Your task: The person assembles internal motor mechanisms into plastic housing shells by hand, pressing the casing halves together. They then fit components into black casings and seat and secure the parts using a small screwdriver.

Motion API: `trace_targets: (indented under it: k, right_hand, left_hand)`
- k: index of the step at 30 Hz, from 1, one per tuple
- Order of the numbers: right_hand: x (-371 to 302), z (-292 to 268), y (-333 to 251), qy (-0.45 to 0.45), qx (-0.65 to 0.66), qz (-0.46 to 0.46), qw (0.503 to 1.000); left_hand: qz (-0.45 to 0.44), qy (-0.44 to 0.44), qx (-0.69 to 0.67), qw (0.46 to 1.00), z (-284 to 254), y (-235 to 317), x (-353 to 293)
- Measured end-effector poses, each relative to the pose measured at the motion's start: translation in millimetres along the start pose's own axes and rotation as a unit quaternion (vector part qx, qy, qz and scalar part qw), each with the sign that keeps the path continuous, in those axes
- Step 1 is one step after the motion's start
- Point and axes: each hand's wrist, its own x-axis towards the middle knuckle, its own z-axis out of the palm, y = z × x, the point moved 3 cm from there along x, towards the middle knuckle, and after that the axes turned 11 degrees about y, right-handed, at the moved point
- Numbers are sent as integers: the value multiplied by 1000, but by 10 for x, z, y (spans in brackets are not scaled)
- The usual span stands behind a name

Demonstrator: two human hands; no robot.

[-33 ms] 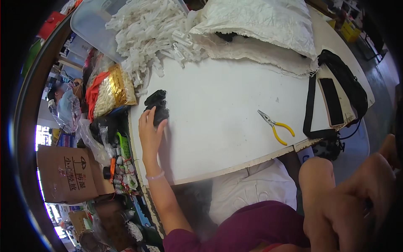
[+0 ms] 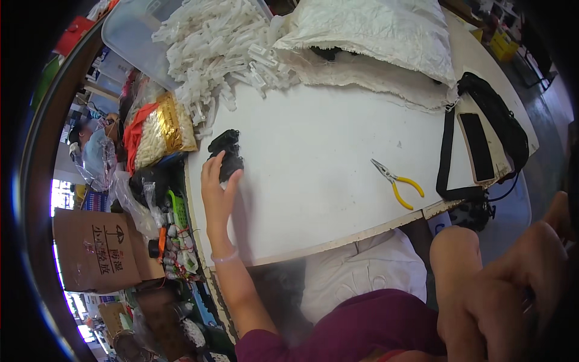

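Observation:
At the table's left edge my left hand (image 2: 218, 188) is closed loosely around the near end of a small stack of black pieces (image 2: 227, 141). Fingers lie on its left side and the thumb on its right; their exact kind is hard to tell. A clear bracelet rings that wrist. Raised close to the camera at lower right, my right hand (image 2: 497, 295) has bent, curled fingers. What it grips, if anything, is hidden. Pliers (image 2: 396, 183) with yellow handles lie on the white table (image 2: 301, 181), apart from both hands.
Translucent plastic pieces (image 2: 211, 48) heap out of a clear bin (image 2: 129, 45) at the back left. Behind the table's middle sits an open white woven sack (image 2: 374, 36). A phone (image 2: 476, 146) and black strapped bag (image 2: 497, 108) lie right. A cardboard box (image 2: 96, 250) stands left.

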Motion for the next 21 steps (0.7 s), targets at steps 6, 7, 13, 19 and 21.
trace_targets:
  k: [6,7,13,19,21]
  right_hand:
    - [112,-112,114,-9,-4,26,1000]
    - [80,-158,148,-7,-5,32,999]
    - [64,202,759,-11,-27,32,999]
    - [177,60,242,-39,-14,37,998]
    - [191,-329,-226,-6,-53,-5,999]
  left_hand:
    - [-65,8,-757,650,-638,1335,24]
    - [-63,17,-808,585,-724,1557,7]
    - [-110,-105,-848,507,-1148,2204,120]
    - [-152,-76,-829,533,-2173,2386,-965]
    - [-191,-112,-843,491,-2283,2275,-1364]
